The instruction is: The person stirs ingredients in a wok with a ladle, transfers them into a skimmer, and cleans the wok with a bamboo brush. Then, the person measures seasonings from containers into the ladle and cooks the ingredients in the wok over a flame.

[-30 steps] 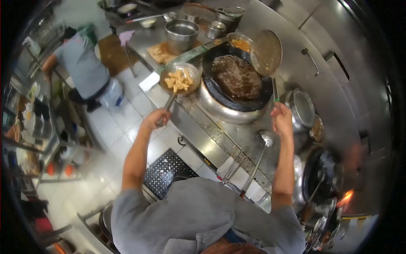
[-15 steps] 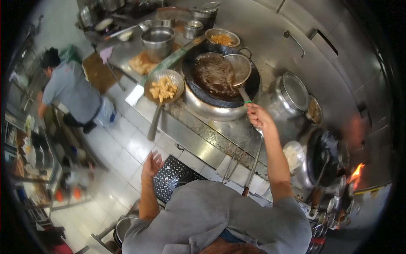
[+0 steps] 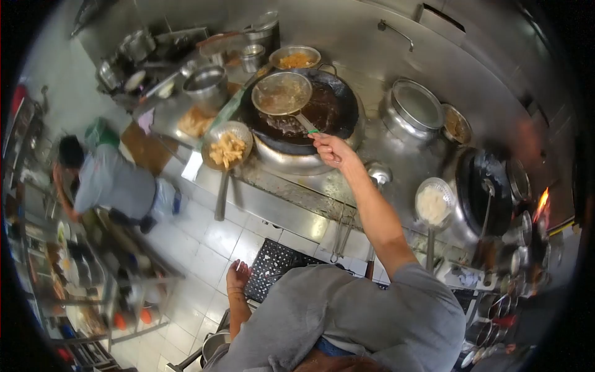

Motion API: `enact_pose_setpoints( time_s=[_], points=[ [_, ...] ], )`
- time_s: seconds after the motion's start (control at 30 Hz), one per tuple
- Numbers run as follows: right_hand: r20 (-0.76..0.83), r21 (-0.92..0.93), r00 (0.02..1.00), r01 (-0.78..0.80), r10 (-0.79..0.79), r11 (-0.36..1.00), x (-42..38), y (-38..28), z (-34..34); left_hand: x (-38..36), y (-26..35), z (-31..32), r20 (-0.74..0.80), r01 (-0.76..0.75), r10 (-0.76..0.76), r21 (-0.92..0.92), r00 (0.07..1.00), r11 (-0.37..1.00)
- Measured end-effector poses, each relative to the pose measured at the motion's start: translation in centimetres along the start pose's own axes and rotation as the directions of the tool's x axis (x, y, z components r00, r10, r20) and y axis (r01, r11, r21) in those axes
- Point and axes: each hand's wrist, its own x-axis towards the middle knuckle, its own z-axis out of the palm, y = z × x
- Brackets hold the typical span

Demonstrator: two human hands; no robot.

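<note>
My right hand is closed round the handle of a round mesh strainer, just below a green band. The strainer's mesh overlaps the far left part of a large black wok of dark oil, where some foam shows. My left hand hangs low over the floor beside my body, holding nothing, its fingers loosely apart. A perforated ladle with golden fried pieces rests at the wok's left, its handle sticking out past the counter edge.
A bowl of orange-brown bits stands behind the wok. To the right are a lidded pot, a skimmer of white food, a second wok and a flame. Another person works at the left shelves.
My right hand has swung the strainer from the wok's right side over to its far left. My left hand has dropped lower and nearer my body. The view has turned slightly.
</note>
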Motion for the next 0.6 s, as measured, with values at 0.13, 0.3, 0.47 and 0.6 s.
enact_pose_setpoints(
  time_s=[0.13, 0.3, 0.47, 0.6],
  points=[
    [-0.014, -0.056, 0.999, 0.049, -0.050, 0.997, -2.0, -0.4, 0.3, 1.1, -0.2, -0.6, -0.016, 0.014, -0.013, 0.087, 1.000, 0.996],
    [-0.205, -0.611, 0.898, 0.194, -0.390, 0.767, -6.3, -3.7, 0.1, 3.9, -3.6, -6.3, -0.184, 0.021, 0.053, 0.381, 0.981, 0.925],
    [-0.179, -0.939, 0.754, 0.061, -0.633, 0.337, -7.1, -9.3, -5.8, 7.4, -10.1, -17.0, 0.159, -0.167, 0.106, 0.984, 0.981, 0.066],
    [-0.240, -0.938, 0.864, -0.090, -0.443, 0.333, -9.3, -12.6, -7.5, 5.2, -11.8, -19.3, 0.081, -0.078, 0.014, 0.985, 0.997, -0.152]
  ],
)
